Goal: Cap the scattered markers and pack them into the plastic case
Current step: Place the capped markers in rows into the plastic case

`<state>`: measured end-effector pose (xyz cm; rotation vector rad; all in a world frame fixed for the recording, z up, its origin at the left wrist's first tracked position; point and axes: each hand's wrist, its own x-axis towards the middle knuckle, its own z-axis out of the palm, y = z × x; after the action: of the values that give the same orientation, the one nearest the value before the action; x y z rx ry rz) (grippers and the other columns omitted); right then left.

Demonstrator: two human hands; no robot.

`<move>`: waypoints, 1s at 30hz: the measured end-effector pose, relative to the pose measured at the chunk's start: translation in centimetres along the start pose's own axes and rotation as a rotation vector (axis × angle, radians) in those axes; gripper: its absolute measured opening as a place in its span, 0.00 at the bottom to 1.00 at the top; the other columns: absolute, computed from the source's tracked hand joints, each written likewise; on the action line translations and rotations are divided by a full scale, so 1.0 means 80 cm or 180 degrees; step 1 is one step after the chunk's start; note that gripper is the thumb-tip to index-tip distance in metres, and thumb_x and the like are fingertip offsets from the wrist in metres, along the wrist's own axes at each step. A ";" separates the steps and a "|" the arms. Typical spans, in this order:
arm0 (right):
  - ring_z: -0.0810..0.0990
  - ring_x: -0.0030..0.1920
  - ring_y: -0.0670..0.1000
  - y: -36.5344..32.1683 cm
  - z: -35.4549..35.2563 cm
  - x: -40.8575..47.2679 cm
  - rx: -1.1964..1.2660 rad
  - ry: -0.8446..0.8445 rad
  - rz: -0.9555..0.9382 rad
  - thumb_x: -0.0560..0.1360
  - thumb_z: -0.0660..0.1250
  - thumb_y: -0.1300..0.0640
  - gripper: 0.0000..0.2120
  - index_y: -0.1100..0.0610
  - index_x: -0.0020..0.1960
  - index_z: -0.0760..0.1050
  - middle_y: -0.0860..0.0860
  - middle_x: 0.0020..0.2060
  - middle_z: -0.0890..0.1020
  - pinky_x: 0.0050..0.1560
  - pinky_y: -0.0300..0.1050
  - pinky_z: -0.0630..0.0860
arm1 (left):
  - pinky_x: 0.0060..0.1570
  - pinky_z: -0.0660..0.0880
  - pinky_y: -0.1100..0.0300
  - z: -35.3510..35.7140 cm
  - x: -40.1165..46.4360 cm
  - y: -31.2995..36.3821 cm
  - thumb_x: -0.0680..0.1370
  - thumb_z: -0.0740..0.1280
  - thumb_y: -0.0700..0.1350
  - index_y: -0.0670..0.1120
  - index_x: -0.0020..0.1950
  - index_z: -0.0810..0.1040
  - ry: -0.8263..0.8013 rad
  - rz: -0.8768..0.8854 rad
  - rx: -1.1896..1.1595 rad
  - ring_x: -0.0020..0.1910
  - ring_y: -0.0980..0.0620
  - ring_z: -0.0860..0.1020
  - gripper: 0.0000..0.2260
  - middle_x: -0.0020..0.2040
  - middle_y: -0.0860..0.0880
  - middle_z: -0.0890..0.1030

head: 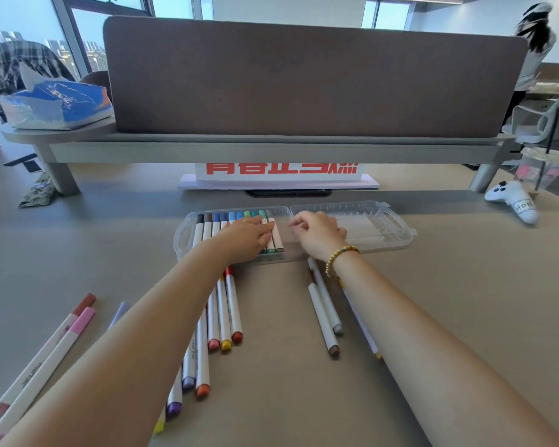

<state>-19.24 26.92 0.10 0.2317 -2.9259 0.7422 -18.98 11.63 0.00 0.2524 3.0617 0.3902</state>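
While flat, left hand (246, 237) presses markers (271, 233).

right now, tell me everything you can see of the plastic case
The case is clear plastic and lies open flat on the desk, its two halves side by side, each with a handle cut-out at its outer end. The left half holds a row of capped markers, filling roughly two thirds; the right half looks empty. The left hand rests on the packed markers; the right hand hovers, fingers curled, over the middle.
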 end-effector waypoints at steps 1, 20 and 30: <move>0.71 0.60 0.55 0.009 -0.008 -0.006 0.0160 0.0071 0.0050 0.81 0.55 0.56 0.12 0.48 0.58 0.75 0.52 0.57 0.76 0.52 0.47 0.62 | 0.72 0.58 0.49 0.000 -0.006 0.006 0.83 0.51 0.47 0.47 0.75 0.59 0.0110 0.0026 0.0032 0.74 0.45 0.60 0.20 0.75 0.45 0.61; 0.70 0.62 0.55 0.049 -0.048 -0.124 -0.0211 -0.0417 0.0464 0.77 0.61 0.48 0.07 0.46 0.48 0.76 0.49 0.56 0.78 0.53 0.47 0.60 | 0.46 0.69 0.56 0.030 -0.109 0.115 0.79 0.57 0.50 0.45 0.48 0.72 -0.0122 -0.0326 -0.0305 0.47 0.47 0.74 0.10 0.45 0.47 0.73; 0.66 0.61 0.58 0.036 -0.039 -0.128 -0.0898 -0.0368 0.0262 0.76 0.58 0.40 0.21 0.54 0.54 0.79 0.55 0.58 0.73 0.59 0.52 0.61 | 0.54 0.68 0.57 0.010 -0.112 0.101 0.79 0.59 0.55 0.41 0.56 0.77 -0.0611 -0.0423 0.0032 0.51 0.47 0.74 0.19 0.50 0.42 0.77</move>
<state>-9.45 32.13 -0.01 0.1317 -3.1187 0.3266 -8.86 18.05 1.49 0.0805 2.8719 0.3231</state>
